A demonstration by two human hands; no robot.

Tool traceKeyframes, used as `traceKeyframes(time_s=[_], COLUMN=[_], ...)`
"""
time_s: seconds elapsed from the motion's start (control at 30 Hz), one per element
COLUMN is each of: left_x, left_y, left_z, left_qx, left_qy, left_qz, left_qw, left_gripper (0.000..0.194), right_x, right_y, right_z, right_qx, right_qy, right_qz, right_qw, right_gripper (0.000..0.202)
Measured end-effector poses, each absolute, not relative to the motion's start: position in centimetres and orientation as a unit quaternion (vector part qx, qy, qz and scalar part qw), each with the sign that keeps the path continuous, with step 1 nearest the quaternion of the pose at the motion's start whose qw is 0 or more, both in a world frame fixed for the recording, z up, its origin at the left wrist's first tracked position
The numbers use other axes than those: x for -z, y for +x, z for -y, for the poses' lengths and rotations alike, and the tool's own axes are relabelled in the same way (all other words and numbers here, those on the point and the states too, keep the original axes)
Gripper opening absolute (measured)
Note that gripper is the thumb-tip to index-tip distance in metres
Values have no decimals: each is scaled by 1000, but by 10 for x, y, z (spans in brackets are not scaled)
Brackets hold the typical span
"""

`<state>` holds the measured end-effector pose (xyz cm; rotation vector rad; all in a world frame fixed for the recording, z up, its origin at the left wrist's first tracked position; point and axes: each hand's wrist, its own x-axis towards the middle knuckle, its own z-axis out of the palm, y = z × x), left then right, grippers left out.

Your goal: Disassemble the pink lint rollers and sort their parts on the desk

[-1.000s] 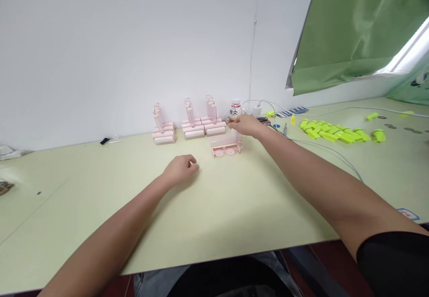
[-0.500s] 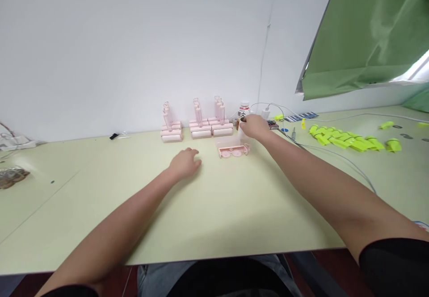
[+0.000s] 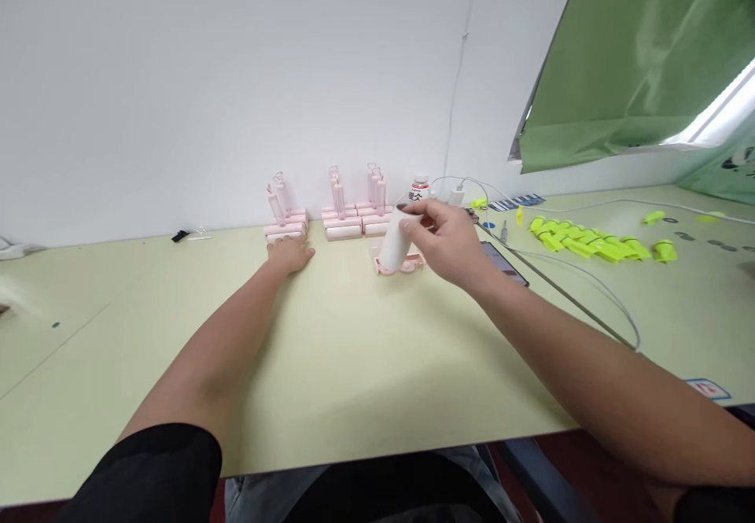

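Note:
A white paper roll [image 3: 394,241], dark at its upper end, is pinched near the top by my right hand [image 3: 451,241]. It leans slightly, its lower end in front of an open pink plastic casing [image 3: 413,263] with round parts. Whether the two touch I cannot tell. My left hand [image 3: 288,254] reaches to the front of a pink lint roller [image 3: 286,228] in the left group, fingers apart and seemingly against it. More pink lint rollers [image 3: 344,228] with upright clear-and-pink handles stand in rows along the wall.
Behind my right hand are a white-capped bottle [image 3: 420,186] and a charger [image 3: 456,196] with a white cable. A phone [image 3: 504,262] lies partly behind my right forearm. Several neon-yellow pieces [image 3: 583,240] lie at right; a small black item [image 3: 180,236] sits far left.
My right hand has brought the white roll left and nearer, over the pink casing. My left hand has moved left and forward to the left lint rollers. The view has shifted slightly.

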<state>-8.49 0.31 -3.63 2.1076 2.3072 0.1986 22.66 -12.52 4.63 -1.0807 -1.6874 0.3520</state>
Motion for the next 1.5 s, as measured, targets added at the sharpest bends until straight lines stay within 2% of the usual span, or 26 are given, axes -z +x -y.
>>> traceKeyframes(time_s=[0.17,0.33,0.57,0.67,0.87,0.97,1.03,1.13,1.2,1.27,1.33,1.4,1.5], left_x=[31,27,28,27,26,22,18,13,12,14,19,24,29], left_y=[-101,-106,-93,-84,-44,-15,3,18,17,11,2,-6,-13], left_z=[-1,0,-1,0,43,99,137,173,178,173,162,152,144], left_qx=[-79,-119,-115,-114,-134,-203,-246,-317,-323,-302,-273,-246,-233], left_qy=[707,705,705,695,741,852,874,847,826,808,797,794,792], left_qz=[-703,-699,-700,-710,-658,-470,-386,-380,-418,-472,-517,-540,-550], left_qw=[0,-10,-11,-15,17,111,161,198,199,181,154,135,124], left_gripper=[46,36,36,36,53,77,80,46,30,26,26,26,25], right_x=[-13,15,27,33,41,43,44,45,46,46,46,48,51], right_y=[216,206,199,195,191,191,190,190,195,202,209,214,216], right_z=[143,140,146,148,139,136,137,139,136,128,118,110,106], right_qx=[-279,-338,-370,-419,-668,-736,-750,-664,-476,-246,-108,-65,-70], right_qy=[-436,-422,-419,-410,-390,-385,-388,-414,-446,-460,-474,-493,-493], right_qz=[697,712,719,699,454,362,378,528,674,776,817,834,850], right_qw=[496,448,414,410,443,424,379,330,346,354,310,240,171], right_gripper=[27,24,23,21,13,21,27,28,22,16,25,36,44])
